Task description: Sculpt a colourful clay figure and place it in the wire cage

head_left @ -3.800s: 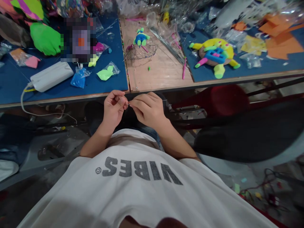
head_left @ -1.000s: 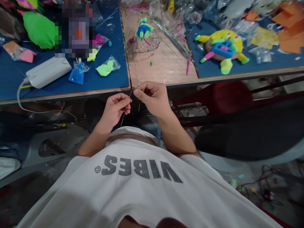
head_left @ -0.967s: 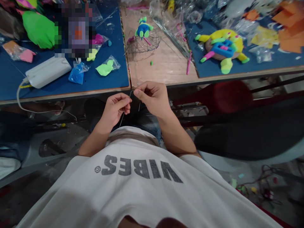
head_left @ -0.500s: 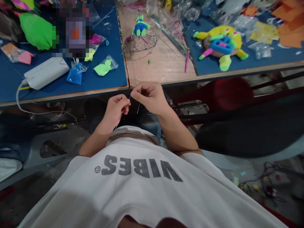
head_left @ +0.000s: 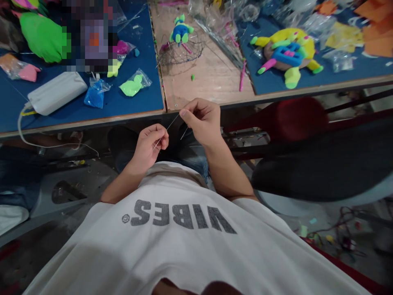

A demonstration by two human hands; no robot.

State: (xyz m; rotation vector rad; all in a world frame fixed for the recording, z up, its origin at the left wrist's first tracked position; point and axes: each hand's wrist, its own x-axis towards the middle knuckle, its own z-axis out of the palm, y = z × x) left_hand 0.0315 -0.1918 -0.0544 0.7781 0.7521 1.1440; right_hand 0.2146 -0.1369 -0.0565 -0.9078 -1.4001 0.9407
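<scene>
A thin, pale wire (head_left: pixel 172 122) runs slantwise between my hands, in front of the table edge and above my lap. My left hand (head_left: pixel 152 141) is closed on its lower part, thumb against the curled fingers. Higher and to the right, my right hand (head_left: pixel 203 119) pinches the upper part between thumb and fingertips. A short straight end of wire hangs below the right fingers; whether it is the same piece is hidden by the hand. On the wooden board beyond, a small blue and green clay figure (head_left: pixel 181 32) sits on a round wire frame (head_left: pixel 184 57).
A yellow and blue clay figure (head_left: pixel 287 55) lies on the right mat. A bundle of wires (head_left: pixel 219 43) and a pink stick (head_left: pixel 242 76) lie nearer the middle. At left are a white power adapter (head_left: pixel 57 93) and bagged green clay (head_left: pixel 132 85). A red stool (head_left: pixel 301 119) stands below.
My right hand has moved up and to the right, away from my left hand. A longer stretch of wire now shows between them. The left hand has barely moved.
</scene>
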